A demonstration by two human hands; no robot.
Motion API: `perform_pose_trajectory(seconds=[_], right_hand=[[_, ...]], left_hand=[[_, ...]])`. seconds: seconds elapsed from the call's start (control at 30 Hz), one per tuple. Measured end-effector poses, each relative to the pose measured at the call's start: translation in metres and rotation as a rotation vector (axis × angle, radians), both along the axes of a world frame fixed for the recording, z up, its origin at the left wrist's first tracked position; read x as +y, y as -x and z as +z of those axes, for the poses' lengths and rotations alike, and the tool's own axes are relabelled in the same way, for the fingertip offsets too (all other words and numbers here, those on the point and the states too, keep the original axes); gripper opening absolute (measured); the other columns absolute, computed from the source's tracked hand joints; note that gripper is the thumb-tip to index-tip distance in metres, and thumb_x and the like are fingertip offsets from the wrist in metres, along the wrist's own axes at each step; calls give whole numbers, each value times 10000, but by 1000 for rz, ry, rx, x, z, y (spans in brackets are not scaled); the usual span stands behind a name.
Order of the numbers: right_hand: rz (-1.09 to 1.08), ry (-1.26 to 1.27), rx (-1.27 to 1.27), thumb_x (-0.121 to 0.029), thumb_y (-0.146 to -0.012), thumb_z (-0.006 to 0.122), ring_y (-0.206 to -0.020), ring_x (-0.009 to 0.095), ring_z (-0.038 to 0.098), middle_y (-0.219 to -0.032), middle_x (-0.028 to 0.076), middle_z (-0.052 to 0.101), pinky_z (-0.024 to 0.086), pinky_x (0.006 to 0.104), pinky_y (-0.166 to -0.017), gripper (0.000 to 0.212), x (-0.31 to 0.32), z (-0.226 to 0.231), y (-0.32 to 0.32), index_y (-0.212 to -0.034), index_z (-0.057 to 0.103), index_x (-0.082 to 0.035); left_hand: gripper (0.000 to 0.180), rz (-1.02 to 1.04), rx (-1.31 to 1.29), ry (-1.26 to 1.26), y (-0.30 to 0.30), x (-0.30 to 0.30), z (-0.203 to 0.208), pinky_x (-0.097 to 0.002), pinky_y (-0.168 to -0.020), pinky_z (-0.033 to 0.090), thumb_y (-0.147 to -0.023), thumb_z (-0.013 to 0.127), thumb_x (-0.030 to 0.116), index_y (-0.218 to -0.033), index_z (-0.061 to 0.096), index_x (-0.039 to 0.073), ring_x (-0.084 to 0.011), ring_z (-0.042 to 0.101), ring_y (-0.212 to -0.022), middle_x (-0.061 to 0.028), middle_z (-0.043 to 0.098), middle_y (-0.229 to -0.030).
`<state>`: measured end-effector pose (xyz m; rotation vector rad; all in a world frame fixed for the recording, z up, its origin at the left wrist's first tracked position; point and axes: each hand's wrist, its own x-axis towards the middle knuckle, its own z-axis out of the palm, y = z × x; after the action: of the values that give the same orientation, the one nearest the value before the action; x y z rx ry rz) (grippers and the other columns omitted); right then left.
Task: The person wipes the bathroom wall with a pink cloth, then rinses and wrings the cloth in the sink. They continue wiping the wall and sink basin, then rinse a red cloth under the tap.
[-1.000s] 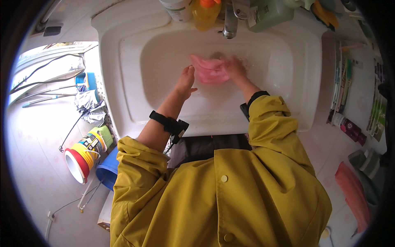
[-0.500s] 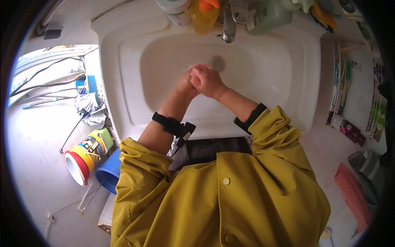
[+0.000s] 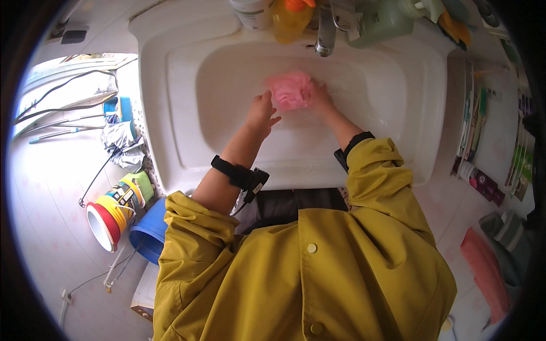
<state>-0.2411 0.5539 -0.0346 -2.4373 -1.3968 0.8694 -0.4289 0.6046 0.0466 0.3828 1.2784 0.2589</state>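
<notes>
Both hands sit in the white sink basin (image 3: 227,113), under the chrome tap (image 3: 325,31) at 12 o'clock. I see the right hand (image 3: 319,98) closed on the pink cloth (image 3: 290,90), pressing its right edge against the basin floor near the back wall. Left hand (image 3: 261,113) is loosely open, fingers spread, fingertips touching the cloth's lower left edge; it doesn't clamp anything. Cloth is bunched, lying just below the tap. Black strap (image 3: 239,175) on the left forearm, yellow jacket sleeve (image 3: 375,170) pushed back on the right. Along the sink's back rim at 12: orange bottle (image 3: 290,17) and green bottle (image 3: 378,20), flanking the tap. At 9 o'clock on the floor: crumpled foil (image 3: 119,142), a colourful can (image 3: 116,207) on its side, blue bucket (image 3: 149,233) just beside it. At 3 o'clock, flat packets (image 3: 475,113) on the worktop beside the sink. Pink towel (image 3: 483,270) at 4 o'clock.
</notes>
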Motion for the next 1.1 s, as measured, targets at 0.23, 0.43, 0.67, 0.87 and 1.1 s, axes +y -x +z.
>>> perform_pose_trajectory(seconds=[0.23,0.43,0.67,0.87,1.1], right_hand=[[-241,-232,518,-287,-879,460,-926,274,573,-1047,159,587,448,352,-830,324,1,52,3,-1028,547,-13],[-280,-237,853,-258,-860,519,-747,296,609,-780,135,621,495,380,-656,197,3,88,77,-855,564,-67],[192,-653,184,-203,-831,543,-608,340,589,-715,133,613,480,403,-544,161,8,117,92,-749,559,-65],[197,-173,-53,-328,-853,463,-710,321,615,-793,103,645,490,439,-645,268,17,61,49,-812,594,-98],[-447,193,35,-432,-891,398,-1075,356,501,-1255,189,436,443,444,-858,550,8,3,-15,-1254,378,-18]], left_hand=[[709,25,22,59,7,-2,-10,-607,-965,303,-876,511,423,-1407,129,147,-423,238,-1276,-183,134,-1424],[654,173,-231,214,-4,11,-12,-529,-959,346,-897,480,422,-1394,152,152,-340,371,-1195,-169,312,-1334],[248,187,-341,99,-9,18,-15,-362,-659,483,-917,438,295,-934,529,65,-204,556,-779,-63,576,-878],[312,152,-154,49,-19,7,0,-381,-742,496,-901,475,370,-1006,532,81,-219,561,-885,-58,567,-950],[542,-395,478,-624,15,1,-30,-386,-827,478,-843,590,369,-1223,428,19,-275,522,-1067,-180,502,-1173]])
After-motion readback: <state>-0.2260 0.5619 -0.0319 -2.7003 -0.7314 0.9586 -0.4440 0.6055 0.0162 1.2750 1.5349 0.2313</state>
